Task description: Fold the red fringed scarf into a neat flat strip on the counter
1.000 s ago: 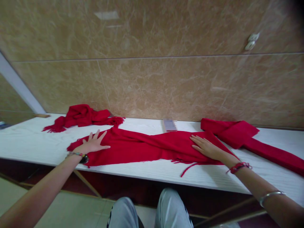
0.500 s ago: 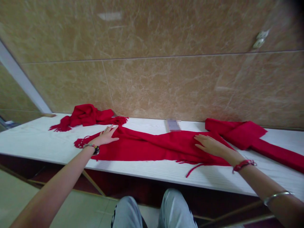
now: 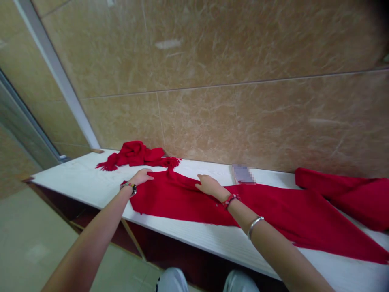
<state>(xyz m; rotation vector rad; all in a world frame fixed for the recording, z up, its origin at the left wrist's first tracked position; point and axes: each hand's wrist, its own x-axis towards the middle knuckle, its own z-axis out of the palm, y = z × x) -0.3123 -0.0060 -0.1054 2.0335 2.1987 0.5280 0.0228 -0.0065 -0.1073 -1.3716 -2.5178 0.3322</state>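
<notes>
A long red scarf (image 3: 176,202) lies spread lengthwise on the white top, with a loose ridge along its far edge. My left hand (image 3: 141,177) is at the scarf's far left corner, its fingers bent onto the cloth in what looks like a grip. Over the middle of the same scarf is my right hand (image 3: 211,186), thumb and index finger apart near the far edge. A second red scarf (image 3: 138,154), fringed and bunched up, rests behind my left hand. Folded red cloth (image 3: 349,192) lies at the right.
The white top (image 3: 73,174) has shelf compartments (image 3: 176,243) beneath its front edge. A small greyish item, blurred out (image 3: 243,174), sits against the tiled wall (image 3: 231,121). My knees (image 3: 174,280) are close to the front.
My right hand has moved left along the scarf, towards my left hand. My left hand's fingers have gone from spread to bent at the corner. The view has turned left.
</notes>
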